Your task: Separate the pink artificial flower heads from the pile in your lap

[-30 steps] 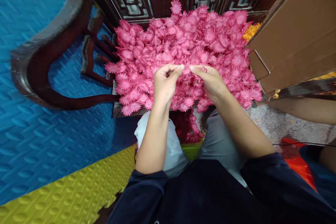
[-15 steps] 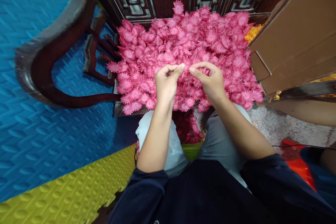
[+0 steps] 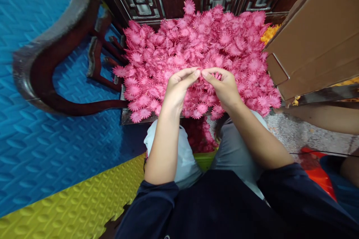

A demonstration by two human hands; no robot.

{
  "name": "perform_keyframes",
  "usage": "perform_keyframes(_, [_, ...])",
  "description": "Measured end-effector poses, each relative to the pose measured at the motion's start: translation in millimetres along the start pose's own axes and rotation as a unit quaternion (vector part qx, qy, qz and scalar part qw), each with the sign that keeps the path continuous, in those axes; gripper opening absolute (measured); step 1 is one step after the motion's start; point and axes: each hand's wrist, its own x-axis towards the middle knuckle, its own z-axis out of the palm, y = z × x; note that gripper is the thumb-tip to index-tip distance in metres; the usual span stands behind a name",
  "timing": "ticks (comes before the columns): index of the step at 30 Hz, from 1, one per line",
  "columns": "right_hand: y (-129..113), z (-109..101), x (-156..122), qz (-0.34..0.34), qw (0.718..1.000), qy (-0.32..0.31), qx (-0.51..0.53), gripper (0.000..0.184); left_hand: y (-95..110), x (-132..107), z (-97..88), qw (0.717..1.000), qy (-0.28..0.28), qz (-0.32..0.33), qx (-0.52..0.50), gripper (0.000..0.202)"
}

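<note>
A thick heap of pink artificial flowers [image 3: 193, 44] spreads out under and beyond both hands. Over its near part, my left hand [image 3: 181, 86] pinches with thumb and forefinger; a small bit of pink shows at the fingertips. My right hand [image 3: 224, 86] is closed in a similar pinch, its tips almost touching those of the left. Darker pink petals [image 3: 217, 76] show within the curl of its fingers. What the fingertips themselves grip is mostly covered and too small to make out in full.
The heap lies on a dark wooden chair with a curved armrest [image 3: 36, 67] at left. A cardboard box [image 3: 314, 33] stands at right, with yellow flowers [image 3: 269, 34] behind it. Between my knees is a green container [image 3: 204, 160] with pink flowers. Another person's limb [image 3: 322, 119] reaches in at right.
My left hand has moved slightly right, and its fingertips now nearly meet those of my right hand. The right hand has barely shifted.
</note>
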Motion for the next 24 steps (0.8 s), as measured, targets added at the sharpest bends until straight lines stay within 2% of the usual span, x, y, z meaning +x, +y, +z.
perform_keyframes(3, [2.6, -1.4, 0.9, -0.008, 1.0, 0.005, -0.005, 0.028, 0.2, -0.6, 0.4, 1.0, 0.004, -0.002, -0.028, 0.02])
perform_keyframes(7, [3.4, -2.4, 0.5, -0.011, 1.0, 0.002, -0.013, 0.026, 4.3, -2.9, 4.9, 1.0, 0.019, 0.012, -0.015, 0.017])
perform_keyframes(15, [-0.1, -4.0, -0.1, 0.026, 0.999, -0.03, -0.024, 0.025, 4.9, -2.1, 8.5, 0.999, 0.039, -0.006, -0.031, 0.017])
perform_keyframes(24, [-5.3, -4.7, -0.9, 0.035, 0.999, -0.04, 0.003, 0.021, 5.9, -4.3, 1.3, 0.999, -0.026, -0.032, -0.034, 0.019])
